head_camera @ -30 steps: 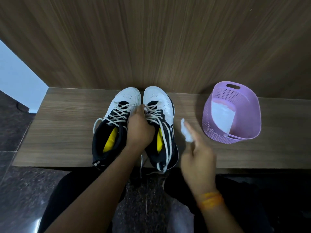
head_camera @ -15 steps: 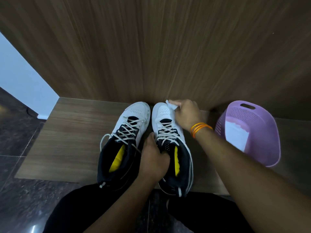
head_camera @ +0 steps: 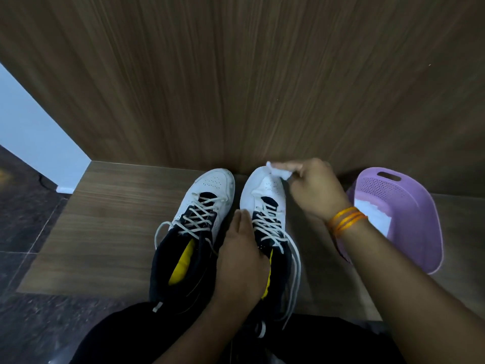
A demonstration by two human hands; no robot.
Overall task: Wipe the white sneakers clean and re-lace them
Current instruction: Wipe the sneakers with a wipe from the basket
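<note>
**Wipe at toe of one sneaker, both on worktop**

Two white sneakers stand side by side at lower centre of the frame on the wooden worktop (head_camera: 105, 219), toes to the wood-grain wall. The left hand (head_camera: 241, 261) grips the right-side sneaker (head_camera: 265, 190) at its inner collar, fingers curled out of sight. The right hand (head_camera: 315, 190) pinches a white wipe (head_camera: 279, 171) against that sneaker's toe. The left-side sneaker (head_camera: 207, 203) is laced and not held. A purple basket (head_camera: 409, 195) holding a white packet (head_camera: 375, 218) sits at right.
</note>
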